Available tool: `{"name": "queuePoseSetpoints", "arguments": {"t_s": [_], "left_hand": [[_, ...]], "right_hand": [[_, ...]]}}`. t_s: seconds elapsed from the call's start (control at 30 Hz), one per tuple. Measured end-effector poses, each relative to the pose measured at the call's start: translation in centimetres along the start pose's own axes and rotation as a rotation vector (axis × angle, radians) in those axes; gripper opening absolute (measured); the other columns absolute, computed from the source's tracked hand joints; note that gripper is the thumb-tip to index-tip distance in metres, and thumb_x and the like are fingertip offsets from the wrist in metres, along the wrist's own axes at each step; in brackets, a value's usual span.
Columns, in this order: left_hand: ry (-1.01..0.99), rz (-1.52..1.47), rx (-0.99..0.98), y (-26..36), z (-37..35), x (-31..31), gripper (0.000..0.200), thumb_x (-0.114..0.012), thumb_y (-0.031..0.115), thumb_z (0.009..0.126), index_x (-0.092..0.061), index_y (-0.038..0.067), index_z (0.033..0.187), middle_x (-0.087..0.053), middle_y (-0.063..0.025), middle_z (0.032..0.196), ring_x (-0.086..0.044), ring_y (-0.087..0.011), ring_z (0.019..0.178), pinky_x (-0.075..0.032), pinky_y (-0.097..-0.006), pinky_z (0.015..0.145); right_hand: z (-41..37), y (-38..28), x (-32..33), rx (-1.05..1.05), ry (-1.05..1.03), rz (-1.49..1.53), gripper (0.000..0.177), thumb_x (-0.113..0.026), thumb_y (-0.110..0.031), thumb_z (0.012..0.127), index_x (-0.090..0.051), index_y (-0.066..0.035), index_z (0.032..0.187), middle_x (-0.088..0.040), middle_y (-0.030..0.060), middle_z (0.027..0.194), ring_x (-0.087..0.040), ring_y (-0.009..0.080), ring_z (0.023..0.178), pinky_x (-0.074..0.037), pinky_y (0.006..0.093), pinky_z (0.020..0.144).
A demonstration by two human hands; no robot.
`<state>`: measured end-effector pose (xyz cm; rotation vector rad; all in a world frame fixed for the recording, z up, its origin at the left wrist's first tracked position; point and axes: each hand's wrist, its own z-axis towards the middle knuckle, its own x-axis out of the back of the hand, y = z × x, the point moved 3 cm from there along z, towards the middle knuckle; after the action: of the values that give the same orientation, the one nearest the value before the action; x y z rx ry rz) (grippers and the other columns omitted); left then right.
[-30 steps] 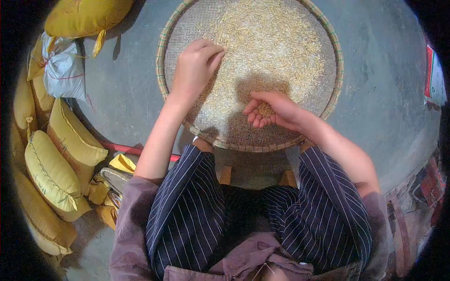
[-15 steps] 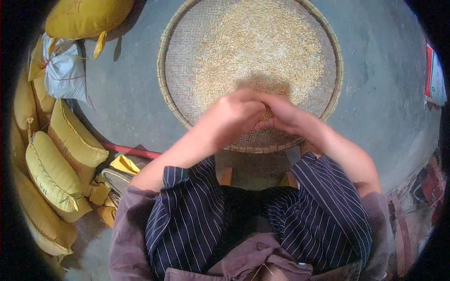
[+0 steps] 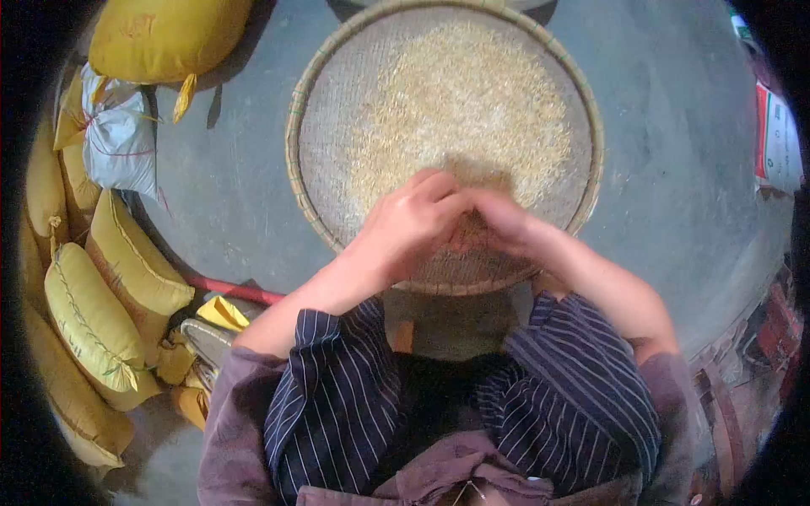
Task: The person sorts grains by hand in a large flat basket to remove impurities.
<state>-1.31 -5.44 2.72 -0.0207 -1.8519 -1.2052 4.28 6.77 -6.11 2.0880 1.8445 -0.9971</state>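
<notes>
A round woven bamboo tray (image 3: 325,143) carries a broad, thin layer of pale yellow, unhusked-looking grain (image 3: 460,93). Over its near side my two hands meet, fingertips against each other. My left hand (image 3: 422,207) has its fingers curled inward, and whatever lies in them is hidden. My right hand (image 3: 504,221) is smeared by motion, so its fingers do not show clearly. A dark shadow of the hands falls on the grain just beyond them.
Several full yellow sacks (image 3: 93,308) are piled at the left, with a tied white sack (image 3: 121,139) and a large yellow sack (image 3: 164,38) farther back. A red bar (image 3: 232,289) lies on the grey floor (image 3: 666,152). At the far right stands a red-and-white bag (image 3: 778,139).
Both hands have shifted slightly nearer to me and remain together. The view has tilted a little, so the tray sits lower and its far rim shows.
</notes>
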Motion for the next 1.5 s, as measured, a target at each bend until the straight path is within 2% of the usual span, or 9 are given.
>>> {"name": "queuePoseSetpoints", "arguments": {"t_s": [0.5,0.63,0.73,0.8,1.0,1.13,1.2,1.33,1.5], "left_hand": [[0.663,0.23,0.179,-4.1,-1.6,8.0,0.036,-0.064,-0.001,0.076,-0.063,0.006,0.111,-0.054,-0.0165,0.126,-0.053,-0.0321,0.115,-0.042,-0.0395,0.097],[0.801,0.331,0.371,-8.9,-4.0,7.9,0.043,-0.065,0.009,0.081,-0.054,0.005,0.123,-0.044,-0.0208,0.134,-0.045,-0.0355,0.123,-0.037,-0.0412,0.102],[0.748,0.357,0.51,-12.2,-5.2,5.4,0.054,-0.06,0.018,0.086,-0.04,0.002,0.133,-0.035,-0.0248,0.138,-0.035,-0.0396,0.128,-0.029,-0.0451,0.106],[0.693,0.253,0.599,-13.8,-6.0,3.7,0.056,-0.055,0.022,0.09,-0.033,-0.002,0.135,-0.035,-0.0261,0.136,-0.034,-0.04,0.128,-0.027,-0.0445,0.107],[0.708,0.08,0.634,-13.9,-6.1,3.9,0.048,-0.054,0.021,0.091,-0.04,-0.003,0.129,-0.04,-0.024,0.132,-0.044,-0.0367,0.119,-0.036,-0.0417,0.098],[0.779,0.221,0.73,-13.1,-6.9,4.5,0.033,-0.056,0.021,0.09,-0.051,-0.001,0.114,-0.056,-0.0229,0.109,-0.057,-0.0326,0.095,-0.044,-0.0422,0.078],[0.704,0.174,0.782,-12.1,-7.4,5.0,0.027,-0.056,0.02,0.089,-0.054,-0.001,0.106,-0.058,-0.0225,0.094,-0.059,-0.0333,0.083,-0.045,-0.0418,0.071],[0.655,0.199,0.687,-12.3,-7.6,4.7,0.019,-0.058,0.018,0.088,-0.06,0.0,0.09,-0.057,-0.0217,0.062,-0.058,-0.0374,0.056,-0.044,-0.0414,0.053],[0.686,0.104,0.668,-10.6,-6.1,5.4,0.023,-0.057,0.018,0.088,-0.061,-0.002,0.097,-0.06,-0.0245,0.071,-0.062,-0.0398,0.066,-0.047,-0.0415,0.058]], "right_hand": [[-1.1,-20.0,-4.0,0.435,0.015,-0.146,0.03,-0.039,-0.017,0.093,-0.055,0.008,0.096,-0.062,0.0129,0.086,-0.062,0.0156,0.07,-0.056,0.0257,0.062],[-0.2,-29.9,-2.8,0.884,0.332,-0.184,0.052,-0.035,-0.027,0.097,-0.029,0.002,0.139,-0.037,0.0286,0.135,-0.043,0.0322,0.126,-0.047,0.042,0.096],[3.4,-30.8,3.6,0.58,0.722,-0.745,0.063,-0.035,-0.039,0.097,-0.017,-0.004,0.146,-0.02,0.0224,0.149,-0.021,0.0342,0.138,-0.025,0.0455,0.111],[2.9,-28.6,5.6,0.796,1.03,-0.794,0.07,-0.042,-0.046,0.093,-0.032,0.006,0.138,-0.03,0.0254,0.145,-0.026,0.0374,0.136,-0.023,0.0423,0.11],[-2.4,-19.2,10.1,1.208,1.104,-0.89,0.052,-0.054,-0.03,0.091,-0.044,0.0,0.132,-0.059,0.0228,0.117,-0.057,0.0328,0.111,-0.043,0.0375,0.094],[-7.8,-11.9,10.7,0.894,1.334,-1.185,0.042,-0.057,-0.033,0.088,-0.061,0.002,0.11,-0.065,0.0229,0.1,-0.062,0.037,0.095,-0.048,0.0417,0.083],[-10.0,-10.1,9.1,0.31,1.368,-1.18,0.044,-0.054,-0.039,0.089,-0.066,0.003,0.093,-0.066,0.0229,0.083,-0.063,0.0419,0.081,-0.05,0.0465,0.074],[-9.8,-6.2,10.6,0.273,1.423,-1.403,0.048,-0.051,-0.043,0.089,-0.066,0.002,0.084,-0.063,0.0228,0.071,-0.062,0.0438,0.069,-0.049,0.0505,0.065],[-11.7,-7.9,10.5,0.52,1.46,-1.31,0.043,-0.054,-0.036,0.09,-0.058,0.002,0.07,-0.059,0.0248,0.066,-0.059,0.0408,0.061,-0.044,0.0491,0.055]]}}
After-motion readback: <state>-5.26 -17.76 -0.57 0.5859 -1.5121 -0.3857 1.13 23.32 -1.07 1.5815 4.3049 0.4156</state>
